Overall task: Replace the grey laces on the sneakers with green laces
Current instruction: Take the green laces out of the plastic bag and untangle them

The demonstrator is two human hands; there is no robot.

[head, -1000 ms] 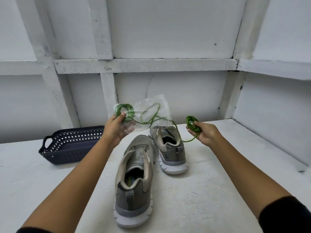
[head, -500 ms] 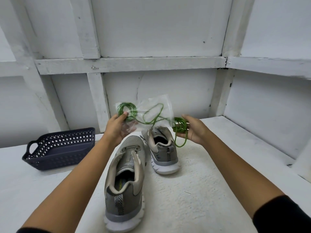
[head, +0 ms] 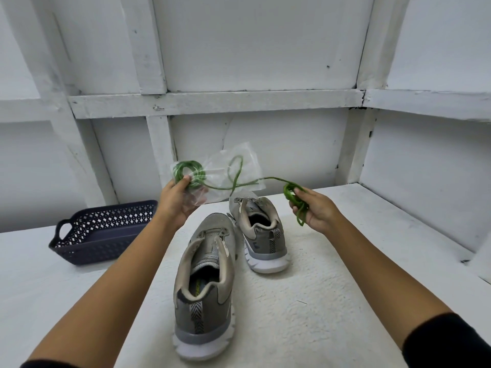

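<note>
Both arms reach forward, left hand (head: pixel 172 203) pinching a green coil (head: pixel 200 175) at its thumb tip, right hand (head: pixel 316 209) curling fingers round a green bundle (head: pixel 287 193)

nothing readable here tbh, the near sneaker (head: pixel 204 286) has some yellowish print on its insole but it's way too blurry to make out

White walls (head: pixel 260 43) crossed by painted battens (head: pixel 212 103) enclose a rough white tabletop (head: pixel 345 288).
</note>
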